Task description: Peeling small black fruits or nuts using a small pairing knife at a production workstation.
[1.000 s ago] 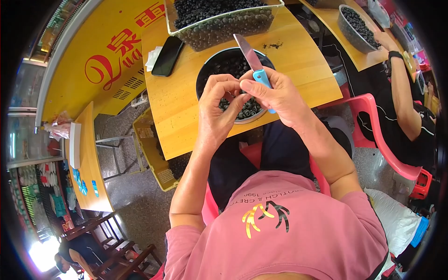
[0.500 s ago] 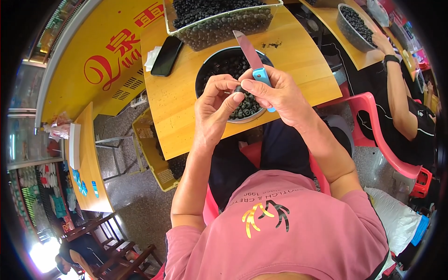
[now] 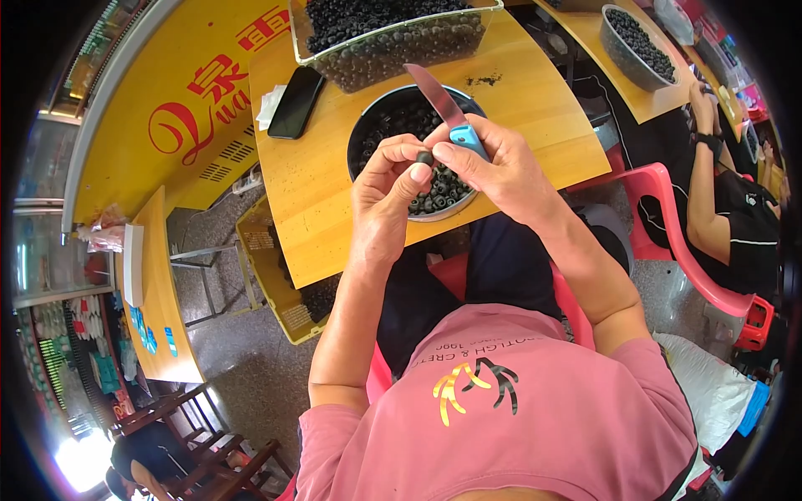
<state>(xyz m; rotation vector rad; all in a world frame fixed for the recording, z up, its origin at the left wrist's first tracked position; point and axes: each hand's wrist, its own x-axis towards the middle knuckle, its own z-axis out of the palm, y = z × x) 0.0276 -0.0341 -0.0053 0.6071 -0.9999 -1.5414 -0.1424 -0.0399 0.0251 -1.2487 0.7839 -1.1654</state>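
Observation:
My left hand (image 3: 384, 184) is closed, pinching a small dark round piece (image 3: 424, 157), olive-sized, between thumb and fingertips. In my right hand (image 3: 499, 165) is a knife (image 3: 439, 98) with a light blue handle, its blade pointing up and to the left. The right thumb tip is close beside the piece; whether it touches cannot be made out. Both hands are above a round metal-rimmed bowl (image 3: 443, 215) holding many similar dark pieces (image 3: 393, 123), some with ring-like ends. My hands hide part of the bowl.
Beyond the bowl, a clear bin (image 3: 401, 63) heaped with dark pieces stands on the wooden table (image 3: 309, 200). A black phone (image 3: 296, 102) lies to the left. A yellow crate (image 3: 280, 305) sits below. At right are another filled tub (image 3: 614, 42), a pink chair (image 3: 664, 217) and a co-worker's arm (image 3: 706, 179).
The knife has tipped left, its tip a little lower. My fingers have shifted, showing more of the dark piece. At right, the co-worker's hand has drawn away from the tub.

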